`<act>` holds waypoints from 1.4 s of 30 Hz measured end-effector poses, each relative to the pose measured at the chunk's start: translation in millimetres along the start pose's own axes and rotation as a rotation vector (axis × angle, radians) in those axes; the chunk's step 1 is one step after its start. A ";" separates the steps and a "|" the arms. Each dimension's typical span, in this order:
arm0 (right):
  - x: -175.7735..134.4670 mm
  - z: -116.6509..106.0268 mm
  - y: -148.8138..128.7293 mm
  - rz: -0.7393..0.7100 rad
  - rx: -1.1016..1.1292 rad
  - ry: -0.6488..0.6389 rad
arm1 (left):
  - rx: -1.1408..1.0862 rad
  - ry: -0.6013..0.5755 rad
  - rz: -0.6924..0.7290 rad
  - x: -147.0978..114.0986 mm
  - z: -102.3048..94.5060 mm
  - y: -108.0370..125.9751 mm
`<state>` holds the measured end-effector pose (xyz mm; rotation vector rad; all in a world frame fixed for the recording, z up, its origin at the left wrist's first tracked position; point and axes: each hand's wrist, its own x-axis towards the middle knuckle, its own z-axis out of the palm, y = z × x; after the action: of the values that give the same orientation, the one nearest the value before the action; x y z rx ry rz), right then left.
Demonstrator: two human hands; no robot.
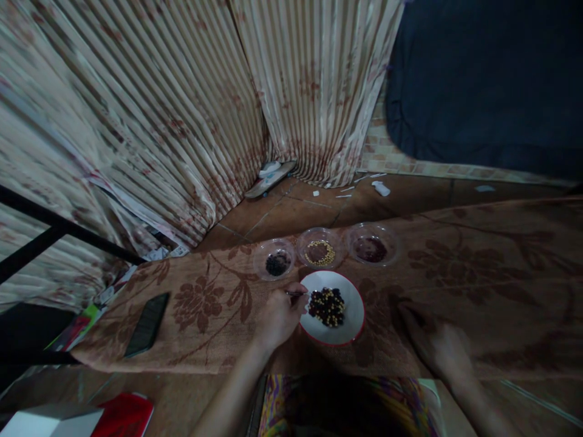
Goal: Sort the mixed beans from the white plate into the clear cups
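My left hand (pixel 280 317) is closed around a thin metal utensil (pixel 296 294) at the left rim of a white bowl with a red edge (pixel 355 328). Whether the utensil is tweezers or a small spoon cannot be made out. Inside the bowl lies a mix of black, dark red and yellow beans (pixel 327 307). My right hand (pixel 432 340) rests on the cloth to the right of the bowl, fingers loosely extended and dim, with nothing visible in it. Behind the bowl stand three clear plastic bowls: one with black beans (pixel 277 263), one with yellow beans (pixel 321 254), one with dark red beans (pixel 371 249).
A brown floral cloth (pixel 200 306) covers the narrow table. A dark phone (pixel 146 325) lies on its left part. Striped curtains (pixel 310 85) hang beyond, above a tiled floor with paper scraps (pixel 381 188). Black metal bars (pixel 59 230) stand at the left.
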<state>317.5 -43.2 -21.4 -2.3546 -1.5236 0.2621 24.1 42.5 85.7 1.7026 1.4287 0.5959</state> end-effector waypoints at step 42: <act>0.0 -1.1 -1.9 0.034 -0.014 0.018 | 0.084 0.025 0.079 2.8 10.5 -13.4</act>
<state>316.3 -42.7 -19.8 -2.3888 -1.4823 0.2381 25.3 42.5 68.5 1.8310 1.4274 0.6098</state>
